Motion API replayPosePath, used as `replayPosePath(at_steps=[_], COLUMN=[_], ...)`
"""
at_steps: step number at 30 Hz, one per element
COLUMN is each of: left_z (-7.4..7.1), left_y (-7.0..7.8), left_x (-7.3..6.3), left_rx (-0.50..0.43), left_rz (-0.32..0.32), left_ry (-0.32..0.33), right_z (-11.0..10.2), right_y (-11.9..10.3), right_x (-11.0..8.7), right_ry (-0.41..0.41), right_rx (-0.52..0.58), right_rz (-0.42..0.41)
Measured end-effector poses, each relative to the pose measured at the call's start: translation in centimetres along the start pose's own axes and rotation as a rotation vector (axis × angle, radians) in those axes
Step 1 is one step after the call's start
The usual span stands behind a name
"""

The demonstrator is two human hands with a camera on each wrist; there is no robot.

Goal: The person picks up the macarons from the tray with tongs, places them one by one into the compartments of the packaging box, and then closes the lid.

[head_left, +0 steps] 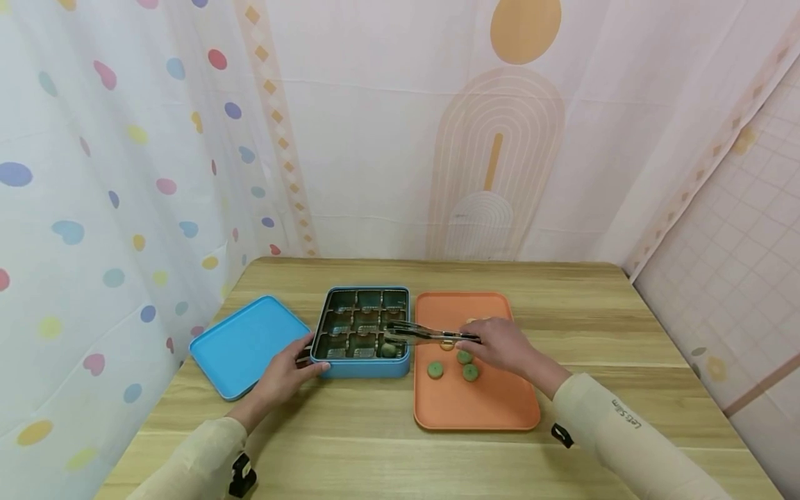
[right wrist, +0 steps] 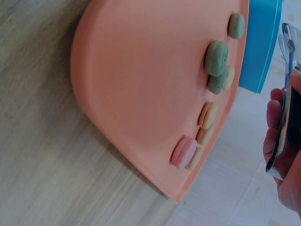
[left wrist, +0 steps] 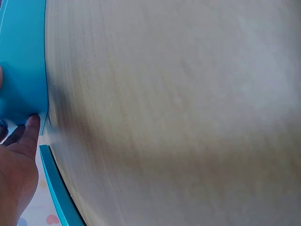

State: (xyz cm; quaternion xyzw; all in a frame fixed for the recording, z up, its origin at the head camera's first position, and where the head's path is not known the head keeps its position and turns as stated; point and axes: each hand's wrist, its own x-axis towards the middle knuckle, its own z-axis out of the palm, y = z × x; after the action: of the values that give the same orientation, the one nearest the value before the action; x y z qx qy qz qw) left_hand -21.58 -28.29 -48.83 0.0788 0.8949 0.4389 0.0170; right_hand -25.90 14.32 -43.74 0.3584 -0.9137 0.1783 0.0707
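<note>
My left hand (head_left: 281, 376) grips the front left corner of a blue box (head_left: 369, 369), thumb along the front wall and fingers at the left side. Inside the box is a dark plastic insert divided into several square compartments. In its front right compartment sits a green macaron (head_left: 389, 350). My right hand (head_left: 500, 344) holds metal tongs (head_left: 431, 335) with black grips, their tips over that same compartment. Below this hand, several macarons lie on an orange tray (head_left: 475, 410), among them green ones (right wrist: 217, 57), cream ones (right wrist: 208, 115) and a pink one (right wrist: 184, 152).
A flat blue lid (head_left: 250, 347) lies turned at an angle left of the box. The tray stands close to the box's right side on a wooden table (head_left: 350, 444). Patterned curtains (head_left: 369, 139) hang behind the table and along its sides.
</note>
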Motion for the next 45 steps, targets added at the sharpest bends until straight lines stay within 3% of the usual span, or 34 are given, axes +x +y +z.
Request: replayPosePath(at_steps=[12,24,33,39,45], left_z=[0.0,0.1,0.1,0.1,0.0], left_y=[0.0,0.0,0.0,0.0,0.0], left_x=[0.1,0.1,0.2,0.2,0.1], left_rx=[-0.007,0.008,0.008,0.012,0.015], left_rz=[-0.005,0.000,0.003,0.000,0.003], left_ry=[0.005,0.000,0.000,0.004,0.005], right_z=[-0.9,-2.0,-3.2,-3.8,-4.0], right_y=[-0.1,1.3,3.4,5.0,6.2], right_x=[-0.4,-1.8,-6.2,-9.7,-12.1], right_ry=[-0.001,0.016,0.062,0.096,0.071], right_rx=[0.079,0.126,0.055,-0.022,-0.069], right_rz=[0.035,0.096,0.108,0.054,0.030])
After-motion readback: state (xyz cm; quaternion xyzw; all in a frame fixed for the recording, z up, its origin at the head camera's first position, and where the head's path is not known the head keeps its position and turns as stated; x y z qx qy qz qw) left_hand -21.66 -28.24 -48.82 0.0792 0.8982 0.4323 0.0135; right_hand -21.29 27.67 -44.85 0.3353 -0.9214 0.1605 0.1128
